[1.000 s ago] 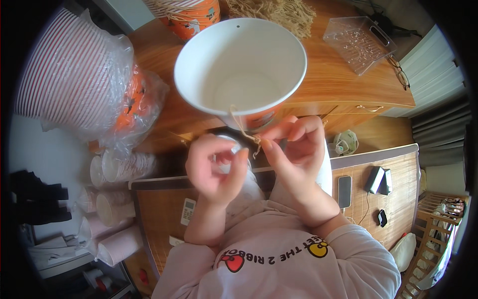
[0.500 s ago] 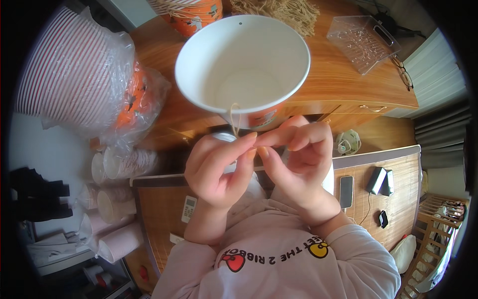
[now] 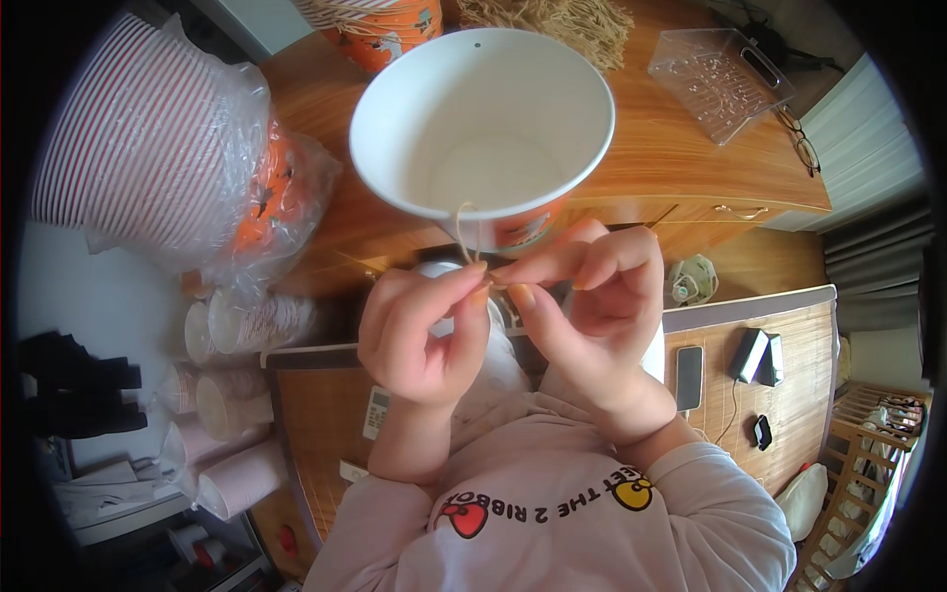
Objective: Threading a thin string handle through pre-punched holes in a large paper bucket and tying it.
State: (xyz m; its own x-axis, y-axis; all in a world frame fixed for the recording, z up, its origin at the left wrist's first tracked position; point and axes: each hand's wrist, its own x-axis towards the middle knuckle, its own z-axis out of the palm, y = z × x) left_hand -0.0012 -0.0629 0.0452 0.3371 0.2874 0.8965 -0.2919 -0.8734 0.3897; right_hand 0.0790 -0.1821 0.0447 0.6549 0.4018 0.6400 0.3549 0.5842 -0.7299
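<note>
A big paper bucket (image 3: pixel 473 94), white inside with an orange printed outside, stands tilted with its mouth toward me. Through its near rim runs a thin tan twine (image 3: pixel 460 239), making a small loop. My left hand (image 3: pixel 419 340) pinches the twine's end between thumb and forefinger, just below the rim. Close against it, my right hand (image 3: pixel 602 321) has its thumb and forefinger tips pinched on the same twine, the other fingers curled. The bit of twine between the fingertips is mostly covered. A small dark hole (image 3: pixel 477 45) shows in the far wall.
Nested buckets in clear plastic (image 3: pixel 148 138) loom at left. On the wooden desk (image 3: pixel 681 168) are an orange bucket draped with twine (image 3: pixel 385 35), a twine bundle (image 3: pixel 552 25), a clear tray of small pieces (image 3: pixel 720 84) and glasses (image 3: pixel 804 148). A phone (image 3: pixel 689 378) lies right.
My left fingertips have shifted slightly left and my right thumb and forefinger have opened a little, so the fingertips are somewhat farther apart. The bucket has barely moved.
</note>
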